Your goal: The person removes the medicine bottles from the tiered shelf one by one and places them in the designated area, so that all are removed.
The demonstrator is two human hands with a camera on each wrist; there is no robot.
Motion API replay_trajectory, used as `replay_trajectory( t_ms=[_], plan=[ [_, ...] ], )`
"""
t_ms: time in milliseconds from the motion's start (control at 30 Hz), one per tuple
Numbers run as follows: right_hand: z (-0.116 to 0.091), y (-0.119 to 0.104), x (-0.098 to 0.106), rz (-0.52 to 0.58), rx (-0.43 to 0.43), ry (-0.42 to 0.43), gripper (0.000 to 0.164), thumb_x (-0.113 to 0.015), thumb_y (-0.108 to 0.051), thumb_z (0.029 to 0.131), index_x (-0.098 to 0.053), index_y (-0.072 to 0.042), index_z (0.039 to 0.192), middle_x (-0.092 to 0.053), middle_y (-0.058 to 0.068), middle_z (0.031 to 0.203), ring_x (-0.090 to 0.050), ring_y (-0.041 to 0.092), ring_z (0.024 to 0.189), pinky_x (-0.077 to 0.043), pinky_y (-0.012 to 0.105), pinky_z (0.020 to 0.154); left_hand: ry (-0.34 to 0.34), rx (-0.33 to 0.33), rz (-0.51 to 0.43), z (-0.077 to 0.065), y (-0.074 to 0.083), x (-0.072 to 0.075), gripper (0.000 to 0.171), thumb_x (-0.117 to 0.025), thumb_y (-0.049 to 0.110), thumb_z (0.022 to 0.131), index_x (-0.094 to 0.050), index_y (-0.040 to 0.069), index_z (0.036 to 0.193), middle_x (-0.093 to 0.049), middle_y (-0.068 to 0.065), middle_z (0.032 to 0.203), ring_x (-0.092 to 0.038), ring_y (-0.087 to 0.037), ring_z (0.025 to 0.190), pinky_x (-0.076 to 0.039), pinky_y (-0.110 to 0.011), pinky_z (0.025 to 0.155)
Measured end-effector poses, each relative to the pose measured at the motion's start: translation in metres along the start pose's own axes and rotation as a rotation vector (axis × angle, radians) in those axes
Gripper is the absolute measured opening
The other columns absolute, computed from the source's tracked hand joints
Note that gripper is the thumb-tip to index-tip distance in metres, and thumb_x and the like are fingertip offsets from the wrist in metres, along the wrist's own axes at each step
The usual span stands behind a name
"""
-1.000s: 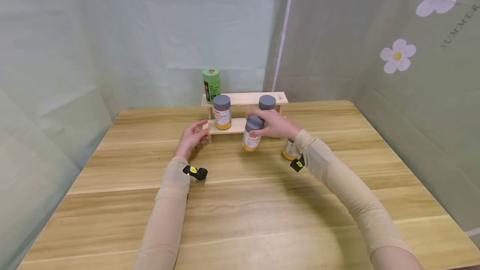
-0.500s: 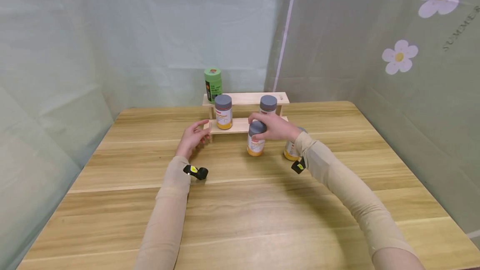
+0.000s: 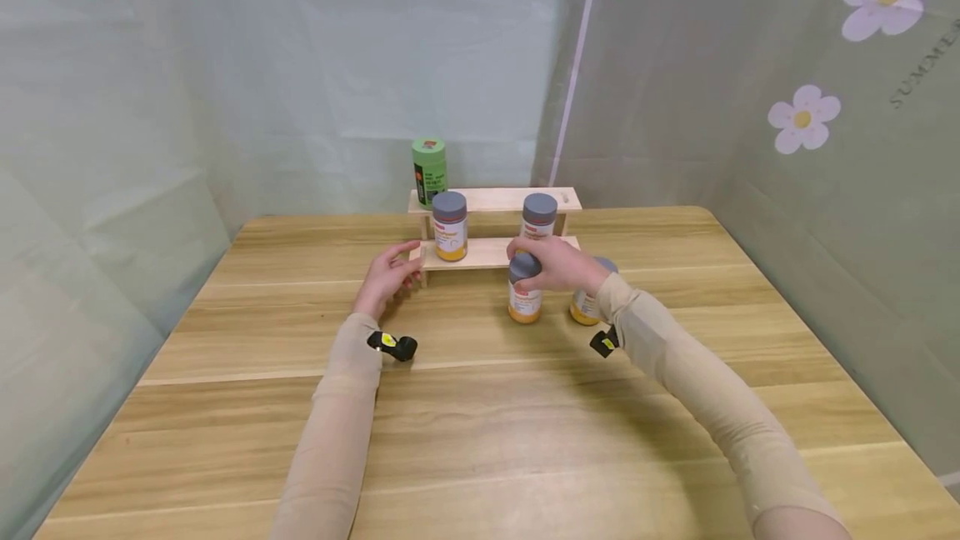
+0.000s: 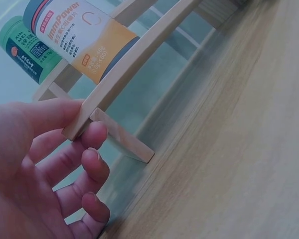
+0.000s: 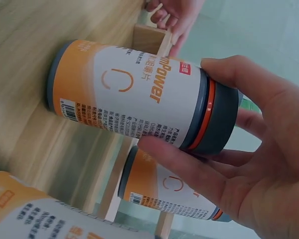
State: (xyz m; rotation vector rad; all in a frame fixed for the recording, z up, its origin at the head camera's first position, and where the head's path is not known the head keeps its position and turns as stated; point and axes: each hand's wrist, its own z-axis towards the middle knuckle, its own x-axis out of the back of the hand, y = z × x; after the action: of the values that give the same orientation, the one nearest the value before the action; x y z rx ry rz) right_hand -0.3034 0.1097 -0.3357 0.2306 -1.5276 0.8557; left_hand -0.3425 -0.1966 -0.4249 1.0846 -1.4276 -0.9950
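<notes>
My right hand (image 3: 564,263) grips a vitamin bottle (image 3: 524,302) near its dark grey lid, thumb on one side and fingers on the other. This white-and-orange bottle (image 5: 124,92) is upright in front of the two-tier wooden rack (image 3: 489,253), its base at or very near the tabletop. My left hand (image 3: 385,279) pinches the left end of the rack's lower board (image 4: 134,55), with fingers above and below the wood. Two like bottles stand on that lower tier, one at the left (image 3: 450,227) and one at the right (image 3: 538,217), the latter partly hidden by my right hand.
A green bottle (image 3: 430,173) stands at the left of the upper tier. Another grey-lidded bottle (image 3: 587,305) stands on the wooden table (image 3: 465,440), just right of the held one and partly behind my right wrist. Curtains (image 3: 420,57) enclose the table's back and sides.
My right hand has carried the vitamin bottle a little rightward and down toward the tabletop, and the bottle has become more upright. My left hand keeps its hold on the rack.
</notes>
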Motion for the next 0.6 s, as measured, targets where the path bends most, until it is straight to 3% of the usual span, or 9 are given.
replay_trajectory(
  t_ms=[200,600],
  plan=[
    [-0.0048,0.0008,-0.0043,0.008,0.004,0.025,0.041,-0.077,-0.02,0.082,-0.055,-0.012,0.115,-0.064,0.015,0.109,-0.065,0.029,0.098,-0.055,0.042,0.085,-0.01,0.016,-0.009,0.0019,-0.0014,-0.0008,0.052,-0.064,0.029,0.094,-0.047,0.021,0.143,-0.064,0.008,0.071,-0.052,-0.006,0.06,-0.039,-0.021,0.056],
    [-0.0044,-0.0037,-0.0079,-0.004,-0.064,-0.012,0.045,-0.076,-0.022,0.083,-0.05,-0.014,0.12,-0.063,0.013,0.111,-0.064,0.028,0.097,-0.054,0.043,0.084,-0.006,0.033,-0.021,0.0013,-0.0009,-0.0011,0.052,-0.064,0.029,0.094,-0.047,0.022,0.143,-0.063,0.009,0.069,-0.052,-0.006,0.06,-0.039,-0.02,0.054]
  ],
)
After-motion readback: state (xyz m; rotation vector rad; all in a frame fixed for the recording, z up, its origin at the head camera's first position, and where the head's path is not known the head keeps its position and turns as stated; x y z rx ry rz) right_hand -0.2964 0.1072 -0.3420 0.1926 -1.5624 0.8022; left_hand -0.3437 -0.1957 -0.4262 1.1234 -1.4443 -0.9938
